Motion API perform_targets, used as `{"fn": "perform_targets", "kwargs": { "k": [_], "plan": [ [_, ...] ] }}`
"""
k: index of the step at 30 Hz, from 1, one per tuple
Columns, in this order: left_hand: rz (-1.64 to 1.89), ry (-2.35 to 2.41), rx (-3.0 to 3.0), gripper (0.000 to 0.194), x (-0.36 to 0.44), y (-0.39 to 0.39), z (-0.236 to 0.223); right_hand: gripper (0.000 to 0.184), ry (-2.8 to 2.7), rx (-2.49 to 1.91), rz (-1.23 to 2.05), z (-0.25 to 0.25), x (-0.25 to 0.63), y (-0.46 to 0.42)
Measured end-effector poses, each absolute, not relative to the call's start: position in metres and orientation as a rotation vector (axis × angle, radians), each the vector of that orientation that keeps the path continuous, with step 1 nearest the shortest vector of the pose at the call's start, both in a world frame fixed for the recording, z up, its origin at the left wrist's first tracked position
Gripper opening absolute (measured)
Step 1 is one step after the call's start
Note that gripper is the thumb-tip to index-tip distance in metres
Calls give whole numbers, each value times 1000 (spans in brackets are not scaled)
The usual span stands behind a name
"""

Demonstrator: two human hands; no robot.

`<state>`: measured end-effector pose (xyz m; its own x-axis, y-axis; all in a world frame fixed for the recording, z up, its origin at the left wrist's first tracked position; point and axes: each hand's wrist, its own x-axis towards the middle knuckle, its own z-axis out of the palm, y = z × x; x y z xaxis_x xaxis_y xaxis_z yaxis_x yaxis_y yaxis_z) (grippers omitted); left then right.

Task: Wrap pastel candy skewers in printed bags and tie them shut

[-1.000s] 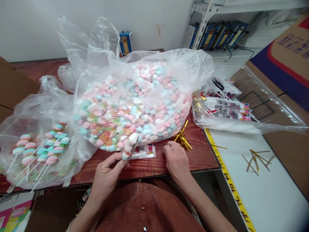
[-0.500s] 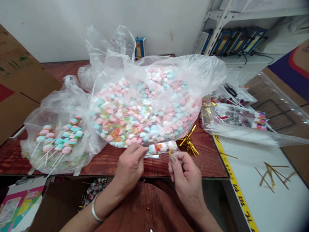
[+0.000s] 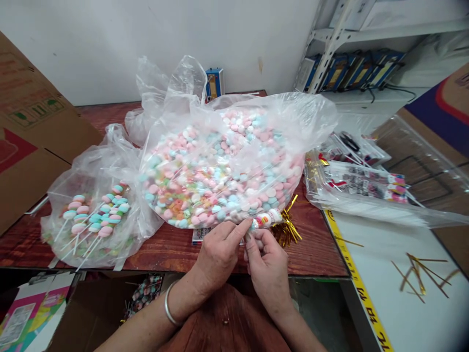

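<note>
A marshmallow candy stick in a clear printed wrapper points up and to the right from my fingers. My left hand is closed, pinching the wrapper's lower left end between thumb and forefinger. My right hand is closed at that same end, its thumb and finger together just below the left fingertips. The gold twist tie it held shortly before is hidden by the fingers now. Right behind the candy lies a bunch of gold twist ties. A large clear bag of pastel marshmallows fills the table beyond my hands.
Finished-looking marshmallow sticks lie on a plastic bag at left. Flat printed packets are piled at right. Loose gold ties are on the white surface. Cardboard boxes flank the wooden table; a shelf stands behind.
My left hand has moved right and my right hand slightly left, so they meet at the wrapper's end. The candy stick has shifted right and tilted upward. A flat printed packet now shows beside my left hand.
</note>
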<state>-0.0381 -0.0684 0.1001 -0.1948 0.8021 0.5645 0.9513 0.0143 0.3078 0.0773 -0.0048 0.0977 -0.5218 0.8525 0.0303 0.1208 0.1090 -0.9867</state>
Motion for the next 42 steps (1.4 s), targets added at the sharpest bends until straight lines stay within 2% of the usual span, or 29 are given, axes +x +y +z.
{"fn": "perform_targets", "kwargs": {
  "k": [5, 14, 17, 20, 23, 25, 27, 29, 31, 33, 36, 38, 40, 42],
  "plan": [
    [-1069, -2058, -1826, 41, -35, -69, 94, 22, -1795, -924, 1381, 101, 78, -3],
    [-1009, -2036, -1852, 26, -36, -67, 94, 25, -1772, -1036, 1466, 102, 76, 3],
    [-1049, -2058, -1803, 24, -38, -65, 92, 20, -1897, -1006, 1299, 100, 76, 2],
    [-1171, -2117, -1761, 24, -38, -62, 94, 18, -2048, -937, 975, 96, 77, 0],
    [-1523, -2336, -1601, 20, -35, -55, 99, 21, -2098, -922, 754, 91, 76, 0],
    [-1954, -2552, -1351, 13, -32, -50, 101, 20, -2066, -957, 767, 88, 75, 1],
    [-2533, -2636, -991, 11, -29, -44, 102, 18, -1983, -1000, 921, 86, 73, 3],
    [-3069, -2515, -639, 24, -26, -39, 102, 20, -1867, -1017, 1157, 86, 72, 5],
    [-3373, -2363, -422, 33, -24, -36, 103, 19, -1742, -1001, 1386, 88, 71, 8],
    [-3502, -2299, -362, 35, -22, -34, 103, 19, -1654, -978, 1543, 91, 72, 10],
    [-3533, -2275, -457, 34, -21, -35, 101, 18, -1682, -941, 1592, 92, 75, 15],
    [-3393, -2331, -688, 32, -22, -38, 98, 18, -1786, -920, 1486, 91, 78, 18],
    [-2972, -2474, -1097, 25, -25, -43, 94, 18, -1901, -913, 1311, 88, 81, 21],
    [-2333, -2489, -1561, 22, -30, -48, 90, 18, -2012, -922, 1120, 85, 84, 22]
  ]
}}
